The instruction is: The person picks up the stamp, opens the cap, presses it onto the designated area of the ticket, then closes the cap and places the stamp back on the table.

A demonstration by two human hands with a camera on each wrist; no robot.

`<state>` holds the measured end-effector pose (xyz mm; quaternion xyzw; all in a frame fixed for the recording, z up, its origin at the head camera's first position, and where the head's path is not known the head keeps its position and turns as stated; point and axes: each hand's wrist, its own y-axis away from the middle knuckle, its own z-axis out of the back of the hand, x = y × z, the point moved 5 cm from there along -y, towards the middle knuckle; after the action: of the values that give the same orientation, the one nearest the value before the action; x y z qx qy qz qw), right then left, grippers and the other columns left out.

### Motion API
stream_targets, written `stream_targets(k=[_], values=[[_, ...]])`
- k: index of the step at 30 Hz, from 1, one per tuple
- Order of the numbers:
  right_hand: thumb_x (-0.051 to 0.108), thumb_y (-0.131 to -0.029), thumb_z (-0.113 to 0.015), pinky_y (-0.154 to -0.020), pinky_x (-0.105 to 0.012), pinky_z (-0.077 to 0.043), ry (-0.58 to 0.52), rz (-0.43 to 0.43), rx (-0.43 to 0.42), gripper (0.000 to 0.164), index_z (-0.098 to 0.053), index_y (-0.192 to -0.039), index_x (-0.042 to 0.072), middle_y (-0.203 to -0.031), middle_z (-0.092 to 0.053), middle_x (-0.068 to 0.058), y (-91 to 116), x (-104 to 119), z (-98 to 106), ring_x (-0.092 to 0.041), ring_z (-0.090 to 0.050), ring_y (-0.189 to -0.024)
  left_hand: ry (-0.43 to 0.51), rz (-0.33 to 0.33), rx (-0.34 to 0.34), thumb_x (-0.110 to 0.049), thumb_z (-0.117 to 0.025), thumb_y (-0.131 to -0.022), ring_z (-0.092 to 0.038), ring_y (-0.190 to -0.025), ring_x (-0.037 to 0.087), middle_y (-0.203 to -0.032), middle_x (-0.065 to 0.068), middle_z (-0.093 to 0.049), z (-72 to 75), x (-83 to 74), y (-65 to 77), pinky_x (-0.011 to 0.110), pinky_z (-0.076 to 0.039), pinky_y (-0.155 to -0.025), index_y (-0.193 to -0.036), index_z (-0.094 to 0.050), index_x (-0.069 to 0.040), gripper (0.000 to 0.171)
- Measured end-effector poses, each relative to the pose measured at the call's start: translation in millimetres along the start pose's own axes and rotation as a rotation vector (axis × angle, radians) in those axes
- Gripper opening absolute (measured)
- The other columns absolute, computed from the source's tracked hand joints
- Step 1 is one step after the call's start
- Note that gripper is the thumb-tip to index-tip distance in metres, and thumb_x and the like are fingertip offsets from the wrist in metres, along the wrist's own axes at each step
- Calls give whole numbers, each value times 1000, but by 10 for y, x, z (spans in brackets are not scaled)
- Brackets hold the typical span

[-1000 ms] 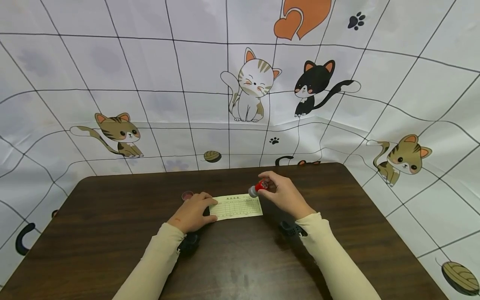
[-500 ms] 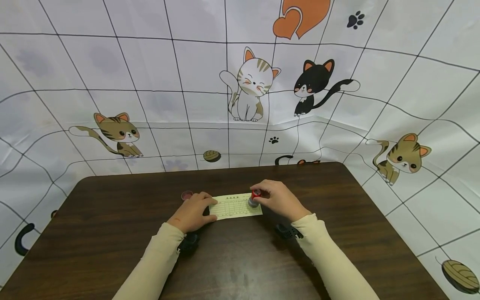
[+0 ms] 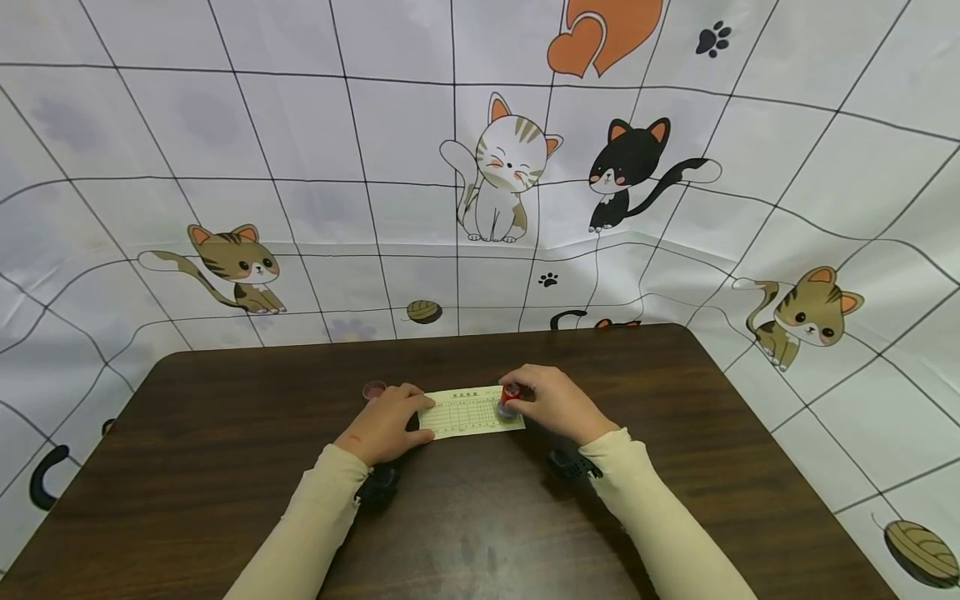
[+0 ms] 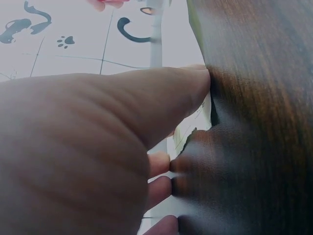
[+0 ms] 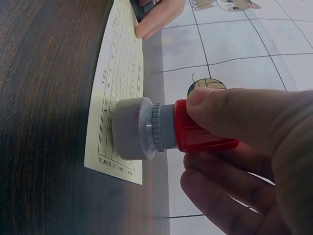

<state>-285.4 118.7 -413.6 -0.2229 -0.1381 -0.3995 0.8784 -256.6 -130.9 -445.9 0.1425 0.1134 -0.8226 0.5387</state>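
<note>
Here: right hand [image 3: 557, 405] fingers curled round red stamp [image 5: 161, 128], grey base against the slip [image 3: 471, 412]. Left hand [image 3: 384, 425] fingertips flat, pinning slip to table [image 3: 225, 433].

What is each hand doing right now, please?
Left hand: open, fingers pressing the paper slip to the table.
Right hand: gripping the red stamp, its grey base on the slip.

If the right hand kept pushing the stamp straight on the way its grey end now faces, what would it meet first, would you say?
The right hand holds the stamp with its grey base facing the yellow form. The paper's right end comes first, with the table beneath. The base looks on or just off the sheet; contact is unclear.
</note>
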Motion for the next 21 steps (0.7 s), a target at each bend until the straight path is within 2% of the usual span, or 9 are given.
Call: stream_targets(k=[15, 21], values=[[13, -89, -83, -81, -36, -57, 4, -31, 36, 31, -75, -118, 6, -104, -72, 0, 0, -9, -42, -13, -66, -91, -7, 14, 8, -35, -77, -95, -54, -130, 36, -139, 14, -58, -1, -6, -1, 56, -45, -109, -139, -66, -11, 51], [15, -90, -83, -86, -38, -57, 15, -48, 43, 37, -72, -124, 4, -110, -72, -3, 2, -8, -51, -16, -67, -96, -11, 19, 11, -35, -77, -95, -55, -130, 36, -139, 14, -59, -2, -10, -4, 56, -45, -109, -139, -66, -11, 51]])
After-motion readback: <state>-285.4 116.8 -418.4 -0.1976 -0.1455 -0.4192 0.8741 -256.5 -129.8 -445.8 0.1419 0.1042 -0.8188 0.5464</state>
